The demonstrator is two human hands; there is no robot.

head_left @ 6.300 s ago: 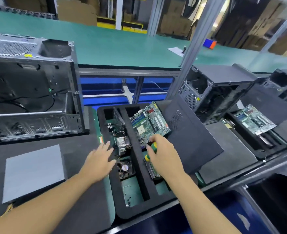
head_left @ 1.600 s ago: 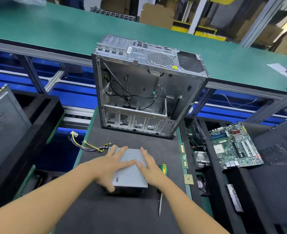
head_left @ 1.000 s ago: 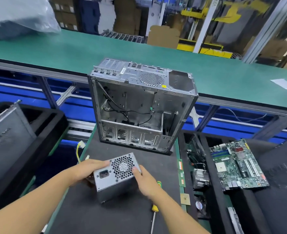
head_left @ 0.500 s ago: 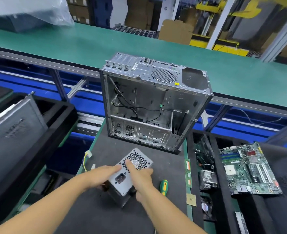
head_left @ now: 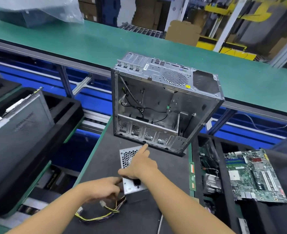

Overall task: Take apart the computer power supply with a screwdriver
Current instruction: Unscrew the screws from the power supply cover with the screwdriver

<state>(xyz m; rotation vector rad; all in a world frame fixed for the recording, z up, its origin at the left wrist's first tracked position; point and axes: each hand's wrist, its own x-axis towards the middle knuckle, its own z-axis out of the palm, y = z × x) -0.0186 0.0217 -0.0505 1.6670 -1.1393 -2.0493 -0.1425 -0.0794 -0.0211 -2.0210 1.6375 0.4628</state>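
The grey metal power supply (head_left: 128, 157) sits on the black mat, its honeycomb fan grille and black socket facing up. My right hand (head_left: 140, 166) lies across its top, thumb on the left edge and index finger stretched toward the far corner. My left hand (head_left: 105, 187) grips its near left corner, slightly blurred. A bundle of yellow and black cables (head_left: 104, 212) trails from the supply toward me. Only a thin pale piece of the screwdriver shaft (head_left: 160, 222) shows below my right forearm; the handle is hidden.
An emptied computer case (head_left: 164, 105) stands open just beyond the supply. Right of the mat, a black foam tray (head_left: 223, 179) holds a motherboard (head_left: 254, 174), a heatsink and cables. Another black tray with a grey panel (head_left: 17, 125) is at the left. A green conveyor runs behind.
The power supply has been turned so its grille face lies up and square to me. Its cables now trail toward me. My right arm now covers the screwdriver handle.
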